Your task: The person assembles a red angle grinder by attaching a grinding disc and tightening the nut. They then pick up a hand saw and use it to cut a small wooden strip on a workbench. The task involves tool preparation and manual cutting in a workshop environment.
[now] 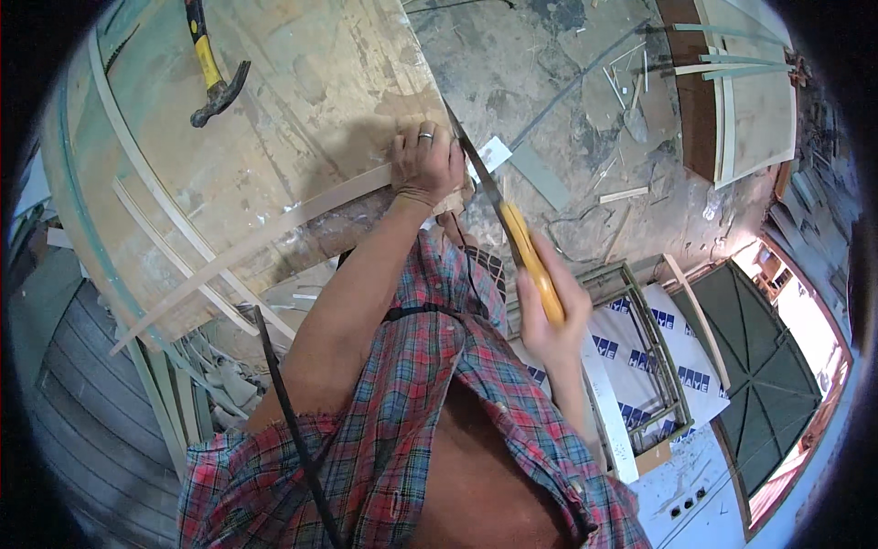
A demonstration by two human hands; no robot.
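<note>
My left hand [427, 165], a ring on one finger, is closed over the end of a long thin wooden strip [274, 229] at the right edge of the worktable [302, 101]. The strip slants across the table down to the left. My right hand [558, 311] grips the yellow handle of a saw [532, 261]. Its long narrow blade points up and away, close beside my left fingers at the table edge. The blade is seen nearly edge-on, so its teeth cannot be made out. Whether it touches the strip is hidden by my left hand.
A claw hammer [215, 87] lies on the table, with more thin strips [151, 178] to the left. Wood scraps [626, 195] litter the floor. At right stand a cabinet-like box [754, 119] with strips on it, a metal frame [672, 384] and a dark green panel [754, 366].
</note>
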